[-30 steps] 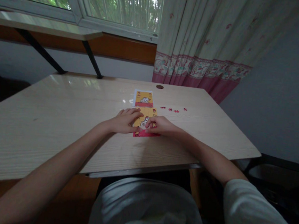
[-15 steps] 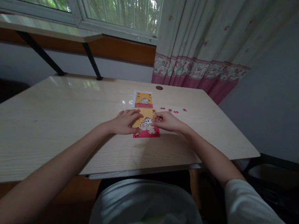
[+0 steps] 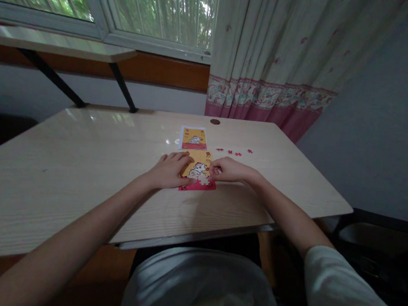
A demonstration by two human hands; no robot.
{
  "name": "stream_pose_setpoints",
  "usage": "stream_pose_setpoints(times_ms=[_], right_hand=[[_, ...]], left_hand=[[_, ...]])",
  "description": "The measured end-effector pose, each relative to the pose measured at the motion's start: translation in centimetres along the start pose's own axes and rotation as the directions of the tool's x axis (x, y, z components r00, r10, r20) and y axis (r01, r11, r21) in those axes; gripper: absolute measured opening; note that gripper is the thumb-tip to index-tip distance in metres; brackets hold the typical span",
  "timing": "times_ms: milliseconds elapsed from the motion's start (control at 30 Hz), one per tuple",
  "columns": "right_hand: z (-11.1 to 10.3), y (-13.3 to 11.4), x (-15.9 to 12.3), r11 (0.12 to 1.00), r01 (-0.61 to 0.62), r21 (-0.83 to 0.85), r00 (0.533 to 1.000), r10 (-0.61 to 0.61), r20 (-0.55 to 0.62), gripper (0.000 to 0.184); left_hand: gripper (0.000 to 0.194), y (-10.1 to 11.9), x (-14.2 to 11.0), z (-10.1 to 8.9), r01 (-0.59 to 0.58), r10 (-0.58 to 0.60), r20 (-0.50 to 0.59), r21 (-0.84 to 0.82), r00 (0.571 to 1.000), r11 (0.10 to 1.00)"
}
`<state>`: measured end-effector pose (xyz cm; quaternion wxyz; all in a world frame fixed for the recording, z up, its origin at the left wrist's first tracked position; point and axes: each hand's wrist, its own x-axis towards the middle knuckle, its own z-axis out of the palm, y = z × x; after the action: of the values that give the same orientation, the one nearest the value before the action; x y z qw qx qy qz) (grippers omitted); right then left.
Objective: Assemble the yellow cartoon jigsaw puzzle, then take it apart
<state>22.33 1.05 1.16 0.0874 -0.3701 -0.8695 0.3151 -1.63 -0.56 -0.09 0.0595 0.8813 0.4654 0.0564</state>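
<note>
A jigsaw puzzle (image 3: 201, 158) lies flat on the desk, with a yellow upper part, a white cartoon animal and a red lower strip. A pale gap (image 3: 204, 180) with jagged edges shows between the animal and the red strip. My left hand (image 3: 170, 170) is spread over the puzzle's left side, thumb near the red strip and fingers on the yellow part. At the right edge, beside the gap, my right hand (image 3: 227, 169) has its thumb and fingertips pinched together low over the puzzle. Whatever is between those fingertips is hidden.
Behind the puzzle lies a picture card (image 3: 194, 140) with a similar yellow and red design. Several loose red puzzle pieces (image 3: 238, 154) are scattered to its right. The wooden desk (image 3: 81, 171) has a round cable hole (image 3: 215, 121) and a raised shelf (image 3: 63, 44) at back left.
My right fingertips have shifted slightly downward along the puzzle's right edge, towards the gap. My left hand keeps its place on the puzzle. The whole view has shifted slightly.
</note>
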Motion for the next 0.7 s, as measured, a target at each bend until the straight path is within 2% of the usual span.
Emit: stream_pose_setpoints(times_ms=[200,300,400,467,600,700], right_hand=[[-0.2,0.2,0.0,1.000,0.002,-0.006,1.000,-0.002,-0.004,0.017],[-0.8,1.0,0.0,0.998,-0.011,-0.062,0.990,0.002,-0.143,0.018],[-1.9,2.7,-0.1,0.981,-0.086,-0.171,0.946,0.026,-0.324,0.018],[-2.8,4.0,-0.3,0.958,-0.169,-0.233,0.915,0.065,-0.399,0.020],[-4.1,6.3,-0.4,0.912,-0.269,-0.309,0.879,0.101,-0.466,0.024],[-3.9,6.8,-0.1,0.889,-0.286,-0.359,0.895,0.114,-0.430,0.031]], left_hand=[[0.072,0.1,-0.1,-0.1,0.004,-0.004,-0.003,0.019,1.000,1.000],[0.071,0.2,-0.1,-0.3,0.004,-0.004,0.006,0.036,1.000,0.999],[0.071,0.3,-0.2,-0.3,0.002,-0.003,0.008,0.049,1.000,0.999],[0.071,0.4,-0.2,-0.3,0.002,-0.003,0.010,0.056,1.000,0.998],[0.070,0.5,-0.2,-0.4,0.010,-0.011,0.012,0.061,1.000,0.998],[0.070,0.5,-0.2,-0.3,0.012,-0.013,0.007,0.066,1.000,0.998]])
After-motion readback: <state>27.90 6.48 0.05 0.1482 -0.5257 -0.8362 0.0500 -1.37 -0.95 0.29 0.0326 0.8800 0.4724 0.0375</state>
